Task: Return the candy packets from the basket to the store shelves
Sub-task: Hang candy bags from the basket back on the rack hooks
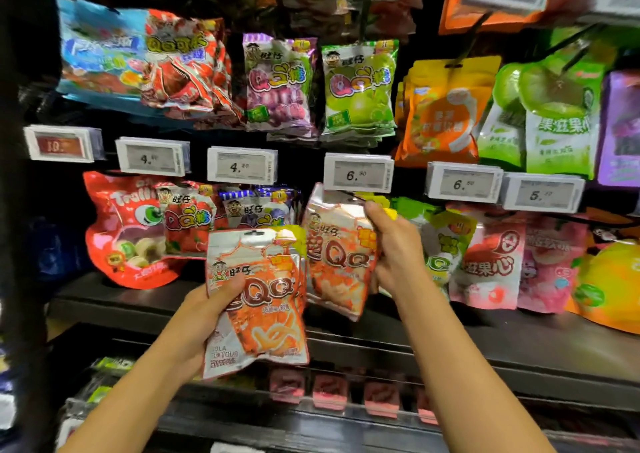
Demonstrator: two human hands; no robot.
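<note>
Gripping a cola-flavour QQ candy packet [258, 300] low before the shelf [519, 341] in the left hand [204, 314], pinching a matching orange packet [337, 255] in the right hand [398, 251], raised under the 6.50 price tag [358, 175].

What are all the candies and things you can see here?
Orange QQ packet: one, orange and white, gripped low centre.
Second orange QQ packet: one, orange and white, raised under the 6.50 tag.
Price tags: six in the middle row, white, one red-faced at far left.
Purple QQ packets: a hanging stack, upper row.
Green QQ packets: a stack, beside the purple ones.
Red Trolli bag: one, red, lower left.
Left hand: holds the lower orange packet.
Right hand: holds the raised packet.
</note>
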